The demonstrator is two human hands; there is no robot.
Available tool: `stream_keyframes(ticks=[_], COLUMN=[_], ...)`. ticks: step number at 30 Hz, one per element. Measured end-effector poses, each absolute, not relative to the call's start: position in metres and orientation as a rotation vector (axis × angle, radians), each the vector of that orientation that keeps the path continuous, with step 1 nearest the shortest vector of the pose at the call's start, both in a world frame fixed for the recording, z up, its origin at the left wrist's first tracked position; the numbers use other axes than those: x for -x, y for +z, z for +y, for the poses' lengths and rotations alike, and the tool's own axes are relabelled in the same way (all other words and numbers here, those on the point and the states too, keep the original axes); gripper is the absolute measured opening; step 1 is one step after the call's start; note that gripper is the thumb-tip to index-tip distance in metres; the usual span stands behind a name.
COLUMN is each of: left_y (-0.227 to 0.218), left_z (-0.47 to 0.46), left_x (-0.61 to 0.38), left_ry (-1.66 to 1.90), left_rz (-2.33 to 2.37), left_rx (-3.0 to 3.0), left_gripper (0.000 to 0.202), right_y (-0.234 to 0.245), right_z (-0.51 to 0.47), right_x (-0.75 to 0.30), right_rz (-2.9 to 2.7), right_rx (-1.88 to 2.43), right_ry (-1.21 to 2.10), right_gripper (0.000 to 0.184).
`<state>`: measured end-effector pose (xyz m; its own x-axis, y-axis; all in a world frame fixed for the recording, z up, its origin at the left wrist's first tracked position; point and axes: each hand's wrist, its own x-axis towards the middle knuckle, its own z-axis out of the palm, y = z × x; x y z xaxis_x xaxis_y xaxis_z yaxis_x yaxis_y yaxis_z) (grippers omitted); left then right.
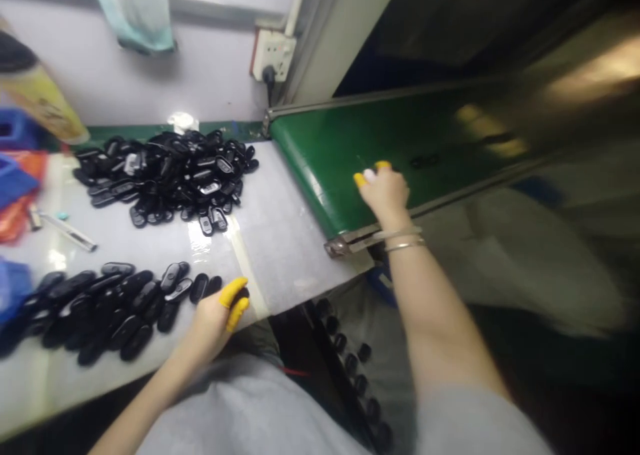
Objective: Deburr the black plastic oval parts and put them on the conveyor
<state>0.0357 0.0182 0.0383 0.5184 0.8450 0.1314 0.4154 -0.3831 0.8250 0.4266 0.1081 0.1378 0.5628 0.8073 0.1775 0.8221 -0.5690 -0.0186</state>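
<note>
Two heaps of black parts (165, 178); left hand (215, 325) holds one.

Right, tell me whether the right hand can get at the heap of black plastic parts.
Probably yes: the right hand sits over the green conveyor belt, and only that belt and the white sheet lie between it and the heap of black plastic parts.

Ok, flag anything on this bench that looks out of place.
A utility knife lies loose on the white bench top, beside the two groups of black plastic parts. It looks like a stray tool left among them. Nothing else clearly stands out.
</note>
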Motion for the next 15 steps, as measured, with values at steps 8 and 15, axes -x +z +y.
stream_keyframes(ticks=[8, 15], left_y=[0.036, 0.034], left_z=[0.060, 0.057], left_x=[0.014, 0.004], left_ry=[0.517, 1.092], left_rz=[1.547, 1.754], left_rx=[-2.616, -2.281], left_gripper=[0.031, 0.027], right_y=[0.129, 0.115], right_z=[0.135, 0.096], right_x=[-0.444, -0.349], right_rz=[-1.359, -1.624], right_rx=[2.654, 2.199], right_ry=[-0.141, -0.134], right_gripper=[0.046, 0.051])
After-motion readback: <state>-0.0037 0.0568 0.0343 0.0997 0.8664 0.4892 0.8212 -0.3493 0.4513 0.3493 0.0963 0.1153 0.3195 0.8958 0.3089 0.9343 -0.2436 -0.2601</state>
